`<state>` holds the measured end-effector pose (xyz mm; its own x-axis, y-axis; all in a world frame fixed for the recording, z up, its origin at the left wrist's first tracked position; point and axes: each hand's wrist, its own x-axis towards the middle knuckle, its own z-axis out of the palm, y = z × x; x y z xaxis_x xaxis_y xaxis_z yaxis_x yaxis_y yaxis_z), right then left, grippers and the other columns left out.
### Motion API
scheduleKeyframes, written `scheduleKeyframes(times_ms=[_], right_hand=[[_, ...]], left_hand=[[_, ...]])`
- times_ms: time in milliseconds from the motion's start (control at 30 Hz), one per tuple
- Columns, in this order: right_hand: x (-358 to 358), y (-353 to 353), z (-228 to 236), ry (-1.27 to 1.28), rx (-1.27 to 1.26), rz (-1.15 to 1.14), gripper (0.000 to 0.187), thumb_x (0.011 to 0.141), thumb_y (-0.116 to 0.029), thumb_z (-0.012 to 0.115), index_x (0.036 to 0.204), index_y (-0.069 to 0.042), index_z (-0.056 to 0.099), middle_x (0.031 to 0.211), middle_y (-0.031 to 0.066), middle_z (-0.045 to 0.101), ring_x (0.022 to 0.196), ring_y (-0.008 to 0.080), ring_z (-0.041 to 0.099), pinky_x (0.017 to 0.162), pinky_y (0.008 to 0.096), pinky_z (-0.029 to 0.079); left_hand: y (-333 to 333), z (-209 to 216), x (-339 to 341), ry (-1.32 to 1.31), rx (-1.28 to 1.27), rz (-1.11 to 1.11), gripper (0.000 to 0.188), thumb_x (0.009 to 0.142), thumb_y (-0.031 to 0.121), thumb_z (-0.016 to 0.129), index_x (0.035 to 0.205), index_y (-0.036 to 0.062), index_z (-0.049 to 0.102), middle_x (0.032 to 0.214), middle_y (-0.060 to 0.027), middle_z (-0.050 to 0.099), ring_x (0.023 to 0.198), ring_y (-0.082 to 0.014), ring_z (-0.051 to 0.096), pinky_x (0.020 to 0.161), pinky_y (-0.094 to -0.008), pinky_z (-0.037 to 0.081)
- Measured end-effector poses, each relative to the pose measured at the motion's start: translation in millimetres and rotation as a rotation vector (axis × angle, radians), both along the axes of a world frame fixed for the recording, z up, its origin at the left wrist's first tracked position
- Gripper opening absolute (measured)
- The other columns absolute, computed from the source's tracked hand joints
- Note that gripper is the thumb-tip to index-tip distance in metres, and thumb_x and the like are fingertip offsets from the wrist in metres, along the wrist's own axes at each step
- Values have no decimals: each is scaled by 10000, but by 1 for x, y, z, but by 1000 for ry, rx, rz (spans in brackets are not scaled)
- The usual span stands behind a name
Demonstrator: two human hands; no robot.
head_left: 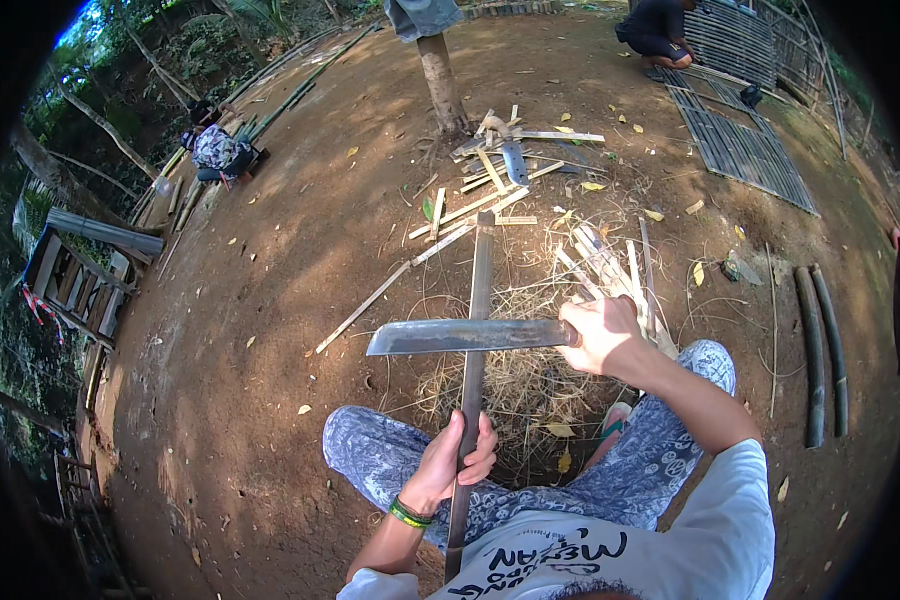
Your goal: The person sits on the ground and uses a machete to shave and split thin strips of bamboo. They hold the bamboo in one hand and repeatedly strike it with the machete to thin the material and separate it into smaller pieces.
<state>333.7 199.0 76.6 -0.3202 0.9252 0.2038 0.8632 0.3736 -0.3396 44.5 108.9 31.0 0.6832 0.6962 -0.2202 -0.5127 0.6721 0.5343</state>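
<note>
My right hand [605, 335] is closed around the handle of a machete [440, 337], whose broad grey blade points left. The blade crosses over a long, dark bamboo strip [477, 290]; whether they touch I cannot tell. Lower down, my left hand [457, 462] is wrapped around that strip, which runs from near my body up and away between my knees. Pale fibres and shavings [530, 390] lie heaped on the ground between my legs. Beyond my right hand rest several split bamboo pieces [600, 260].
Ahead, a second blade [515, 162] lies among pale bamboo strips [480, 205] by a thin trunk [440, 85]. Two dark poles [810, 355] lie at right, with a slatted bamboo panel [745, 150] beyond. People crouch at far left [220, 150] and far right [658, 35].
</note>
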Motion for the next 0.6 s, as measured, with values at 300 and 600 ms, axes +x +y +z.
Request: scheduleKeyframes(times_ms=[300, 600], right_hand=[[-23, -15, -26, 47, 31, 277, 347, 689, -285, 762, 916, -102, 574, 785, 72, 655, 735, 328, 688, 692, 497, 536], [-4, 15, -11, 40, 276, 281, 340, 659, -254, 759, 903, -97, 582, 777, 67, 646, 769, 270, 676, 686, 412, 530]], left_hand=[[5, 9, 6, 351, 207, 30, 476, 1096, 391, 263, 1247, -1, 488, 589, -22, 390, 380, -106, 374, 364, -245, 357], [4, 30, 5, 251, 206, 51, 379, 1102, 329, 282, 1349, 74, 415, 561, -2, 360, 359, -88, 325, 335, -232, 288]])
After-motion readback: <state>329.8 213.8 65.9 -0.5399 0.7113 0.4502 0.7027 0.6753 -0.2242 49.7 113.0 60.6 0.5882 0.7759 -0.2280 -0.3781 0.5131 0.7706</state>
